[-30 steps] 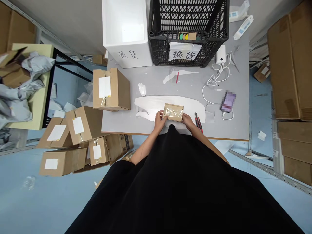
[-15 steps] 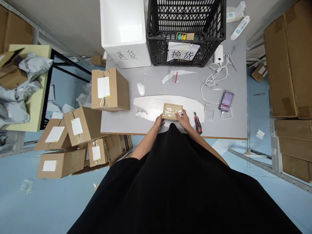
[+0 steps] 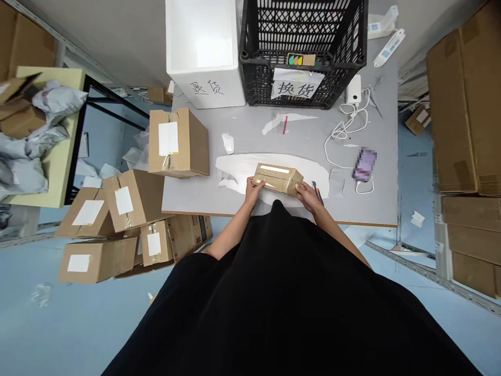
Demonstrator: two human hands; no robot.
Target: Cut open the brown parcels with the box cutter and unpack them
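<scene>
A small brown cardboard box (image 3: 276, 180), with clear tape and a white strip along its upper side, is held tilted between my two hands near the table's front edge. My left hand (image 3: 253, 190) grips its left end, thumb on the near side. At the right end, my right hand (image 3: 306, 194) has its fingers closed on the lower corner. Beneath the box lies a torn white sheet (image 3: 235, 166). A red and black utility knife (image 3: 319, 194) rests just right of my right hand, partly hidden by it.
On the grey table (image 3: 188, 201) stand a larger taped carton (image 3: 198, 143), a white bin (image 3: 211, 89) and a black plastic crate (image 3: 289, 102). A purple phone (image 3: 365, 164) with a white cable (image 3: 340, 128) lies right. Several cartons (image 3: 129, 201) are stacked on the floor at left.
The small box has been turned over in my hands, so a different face with a white strip shows. My right hand has shifted right to its end, now covering part of the knife.
</scene>
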